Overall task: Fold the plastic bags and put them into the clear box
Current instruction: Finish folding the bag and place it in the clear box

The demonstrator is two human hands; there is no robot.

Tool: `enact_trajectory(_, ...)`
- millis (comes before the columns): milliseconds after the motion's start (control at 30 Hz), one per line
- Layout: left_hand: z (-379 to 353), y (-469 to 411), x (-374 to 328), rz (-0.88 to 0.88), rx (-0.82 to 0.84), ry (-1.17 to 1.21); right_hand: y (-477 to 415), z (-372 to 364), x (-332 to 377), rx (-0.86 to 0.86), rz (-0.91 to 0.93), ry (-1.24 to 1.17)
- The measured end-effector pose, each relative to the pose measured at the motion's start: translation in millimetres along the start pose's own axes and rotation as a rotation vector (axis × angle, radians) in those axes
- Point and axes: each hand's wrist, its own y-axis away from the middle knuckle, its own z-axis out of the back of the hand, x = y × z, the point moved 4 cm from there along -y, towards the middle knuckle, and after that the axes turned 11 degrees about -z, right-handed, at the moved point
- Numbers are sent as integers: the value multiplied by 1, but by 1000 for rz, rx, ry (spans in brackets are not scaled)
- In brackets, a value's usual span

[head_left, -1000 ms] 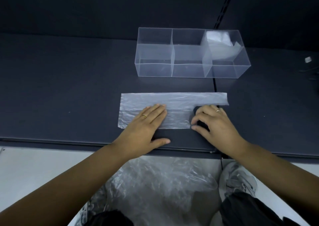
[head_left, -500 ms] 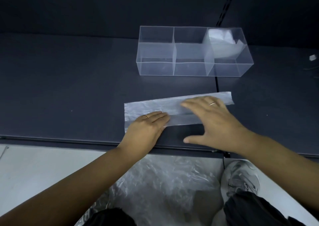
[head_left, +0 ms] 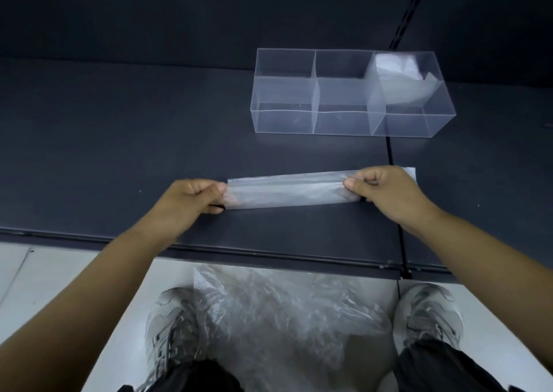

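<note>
**Bag strip gripped at both ends, box behind it**

1. Plastic bag (head_left: 287, 192): translucent, folded down to a long narrow strip. It lies crosswise over the dark shelf (head_left: 119, 140), nearer the front edge than the back. I cannot tell whether it rests on the surface or is raised just off it.

2. Left hand (head_left: 185, 203): fingers curled, pinching the strip's left end between thumb and fingers.

3. Right hand (head_left: 386, 191): fingers curled in the same way, clasping the strip close to its right end. A short tip of plastic sticks out beyond the knuckles.

4. Clear box (head_left: 284, 121): a long box with three compartments in a row. It stands farther back on the shelf, right of centre and well apart from the strip.

5. Folded bag (head_left: 398, 74): a whitish bundle in the box's right-hand compartment, leaning toward its back wall.

6. Heap of plastic bags (head_left: 284, 317): crinkled and loose, lying on the pale floor (head_left: 45, 272) below the shelf's front edge, between the person's feet.

7. Shoes, pair: grey trainers. The left shoe (head_left: 170, 326) is partly under the edge of the heap and the right shoe (head_left: 428, 314) is just beside it. Dark trouser cuffs show above both.
</note>
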Motion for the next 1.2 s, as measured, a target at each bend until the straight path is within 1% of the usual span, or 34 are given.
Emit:
enact_trajectory(67, 3, -5, 4, 58, -72, 22, -4, 0, 1, -29, -36, 9)
enact_trajectory(100, 2, -5, 4, 51, -110, -29, -7, 0, 2, -45, -57, 28)
enact_trajectory(133, 1, -4, 2, 3, -177, -139, -9, 0, 4, -59, -84, 45)
enact_trajectory(167, 0, 0, -4, -99, -279, -303, -11, 1, 5, -72, -109, 55)
enact_trajectory(200, -5, 8, -16, -263, -379, -490, -13, 1, 6, -79, -131, 61)
enact_trajectory(233, -18, 17, -29, -453, -405, -652, -14, 1, 8, -79, -145, 72)
enact_trajectory(267, -37, 26, -39, -623, -345, -761, -15, 0, 10, -76, -156, 94)
enact_trajectory(300, -59, 32, -41, -746, -217, -834, -15, -1, 12, -72, -160, 118)
enact_trajectory(333, -80, 36, -39, -788, -58, -895, -15, -1, 14, -72, -157, 140)
enact_trajectory(367, -97, 38, -33, -745, 100, -964, -15, -2, 16, -75, -153, 156)
enact_trajectory(400, -108, 38, -24, -661, 224, -1059, -16, -2, 18, -80, -156, 167)
enact_trajectory(433, -114, 37, -13, -579, 299, -1162, -16, -2, 18, -85, -163, 174)
enact_trajectory(467, -116, 36, -3, -526, 332, -1245, -16, -3, 18, -88, -172, 182)
enact_trajectory(533, -116, 35, 10, -493, 338, -1309, -16, -4, 15, -116, -185, 182)
enact_trajectory(567, -115, 34, 11, -484, 338, -1314, -14, -3, 14, -174, -177, 202)
enact_trajectory(600, -115, 34, 11, -474, 340, -1308, -11, 0, 14, -286, -142, 288)
enact_trajectory(633, -115, 35, 10, -467, 345, -1297, -4, 3, 17, -439, -56, 419)
enact_trajectory(667, -116, 35, 9, -465, 348, -1288, 4, 1, 23, -564, 92, 537)
enact_trajectory(700, -117, 36, 9, -465, 351, -1284, 12, -7, 28, -608, 265, 602)
enact_trajectory(733, -117, 36, 8, -463, 355, -1284, 19, -21, 32, -551, 410, 635)
enact_trajectory(767, -117, 36, 8, -462, 353, -1284, 25, -40, 32, -406, 508, 675)
enact_trajectory(800, -117, 36, 9, -467, 346, -1282, 29, -61, 27, -225, 552, 729)
enact_trajectory(833, -117, 35, 11, -473, 341, -1282, 31, -79, 19, -78, 540, 800)
enact_trajectory(867, -117, 35, 12, -475, 343, -1288, 30, -89, 9, -4, 505, 880)
enact_trajectory(900, -116, 35, 13, -473, 345, -1295, 26, -89, 0, 4, 465, 946)
enact_trajectory(967, -116, 35, 10, -474, 341, -1298, 13, -70, -12, -59, 375, 987)
enact_trajectory(1067, -117, 37, 6, -490, 343, -1294, -5, -22, -23, -195, 257, 933)
enact_trajectory(1133, -117, 36, 6, -493, 343, -1294, -12, 13, -26, -291, 190, 811)
enact_trajectory(1200, -117, 35, 6, -493, 345, -1299, -17, 43, -22, -348, 156, 701)
